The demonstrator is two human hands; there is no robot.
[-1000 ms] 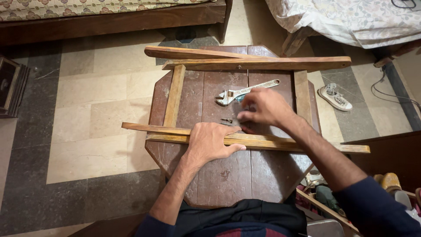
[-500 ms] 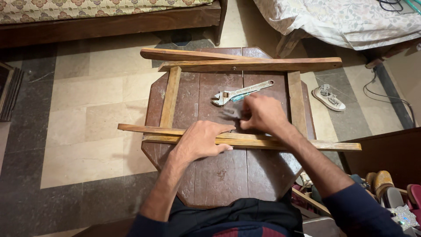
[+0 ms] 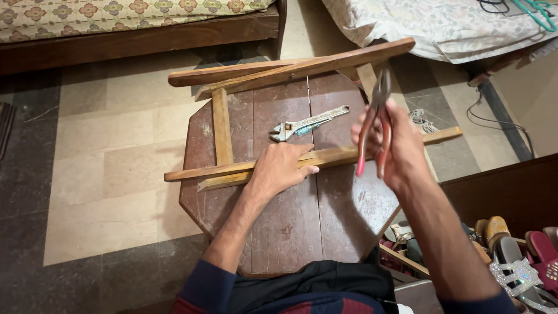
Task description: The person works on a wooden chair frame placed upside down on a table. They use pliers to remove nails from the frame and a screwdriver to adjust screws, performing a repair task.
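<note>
We look down on one octagonal dark wooden table (image 3: 325, 232), its near edge hidden behind our own dark clothing. On it lies one wooden frame (image 3: 222, 125) made of long rails joined by short crosspieces; we count two long rails at the far side, two at the near side, and two crosspieces, the right one largely hidden behind our raised right hand.

Our left hand (image 3: 282, 168) lies flat on the near rails, fingers together and pressing down, not curled around anything. Our right hand (image 3: 401, 148) is lifted above the table's right side and closed around the red handles of one pair of pliers (image 3: 375, 125), nose pointing away from us; whether the nose is open or closed is hard to make out.

One silver adjustable wrench (image 3: 308, 123) lies on the table inside the frame, just beyond our left hand and untouched.

At the lower right, several shoes (image 3: 511, 256) are cut off by the picture's edge, so we cannot count them.
</note>
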